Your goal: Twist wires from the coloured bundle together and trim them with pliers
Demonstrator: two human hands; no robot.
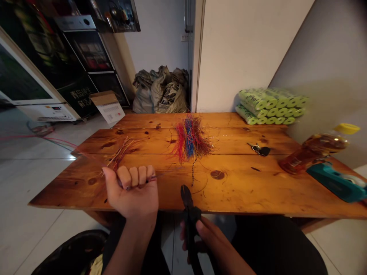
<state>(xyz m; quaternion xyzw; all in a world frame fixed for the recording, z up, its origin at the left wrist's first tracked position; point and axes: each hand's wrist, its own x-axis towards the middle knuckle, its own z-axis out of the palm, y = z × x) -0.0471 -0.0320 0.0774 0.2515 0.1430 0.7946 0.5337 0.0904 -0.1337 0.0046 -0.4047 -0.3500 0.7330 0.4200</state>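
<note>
My left hand [132, 191] is closed in a fist over the near edge of the wooden table [258, 191], gripping a thin bundle of wires [122, 152] that fans out up and left from the fist. My right hand [205, 238] is below the table edge, wrapped round the handles of black pliers [187, 202] whose jaws point up over the table edge. A pile of red, blue and green wires [190, 139] lies in the middle of the table, beyond both hands.
A key bunch [260, 149] lies right of the wire pile. Further right are an amber bottle with a yellow cap [315, 149] on its side and a teal tool [335, 183]. Green rolls [271, 106] are stacked at the far right corner. Sacks [162, 91] and a cardboard box [109, 106] stand on the floor behind.
</note>
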